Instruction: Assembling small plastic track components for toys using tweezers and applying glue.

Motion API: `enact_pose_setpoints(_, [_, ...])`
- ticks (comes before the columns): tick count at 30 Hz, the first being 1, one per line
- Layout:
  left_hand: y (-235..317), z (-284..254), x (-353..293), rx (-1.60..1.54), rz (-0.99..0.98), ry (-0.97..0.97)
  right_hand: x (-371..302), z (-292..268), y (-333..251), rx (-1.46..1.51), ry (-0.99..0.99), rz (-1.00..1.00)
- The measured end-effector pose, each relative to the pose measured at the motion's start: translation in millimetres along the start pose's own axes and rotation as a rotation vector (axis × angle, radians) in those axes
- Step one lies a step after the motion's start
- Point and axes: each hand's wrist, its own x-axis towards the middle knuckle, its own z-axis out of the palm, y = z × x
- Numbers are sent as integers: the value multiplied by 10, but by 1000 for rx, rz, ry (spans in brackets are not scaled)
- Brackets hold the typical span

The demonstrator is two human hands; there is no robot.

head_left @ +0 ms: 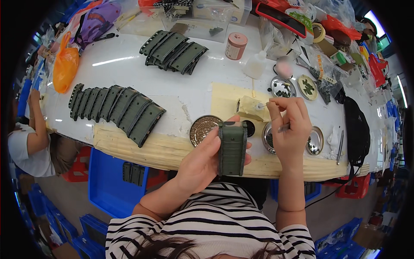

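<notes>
My left hand (pixel 199 160) is wrapped round a dark green, ridged plastic part (pixel 233 149), held upright at the table's front edge. To its right, my right hand (pixel 292 123) pinches a thin stick-like tool (pixel 264 105) between thumb and fingers. The tool's tip points at a white dab on a cream-coloured, tape-covered block (pixel 251 110); whether they touch I cannot tell. Beside my left hand is a round dish of brown grains (pixel 204 129). A metal dish (pixel 268 138) lies partly hidden behind my right hand, and another dish (pixel 315 140) with small dark bits stands right of it.
Similar green parts lie in a row (pixel 114 108) at left and a stack (pixel 174 51) farther back. A pink jar (pixel 236 45), a squeeze bottle (pixel 256 64), a dish of green pieces (pixel 282 87) and a black pouch (pixel 358 129) stand about. At left sits another person (pixel 30 149).
</notes>
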Motion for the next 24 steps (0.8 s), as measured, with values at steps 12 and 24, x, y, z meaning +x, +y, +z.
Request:
enact_pose_setpoints(12, [-16, -46, -60, 769, 227, 49, -201, -207, -372, 698, -90, 177])
enact_pose_setpoints(24, [-57, -23, -51, 883, 324, 81, -227, -162, -358, 767, -195, 232])
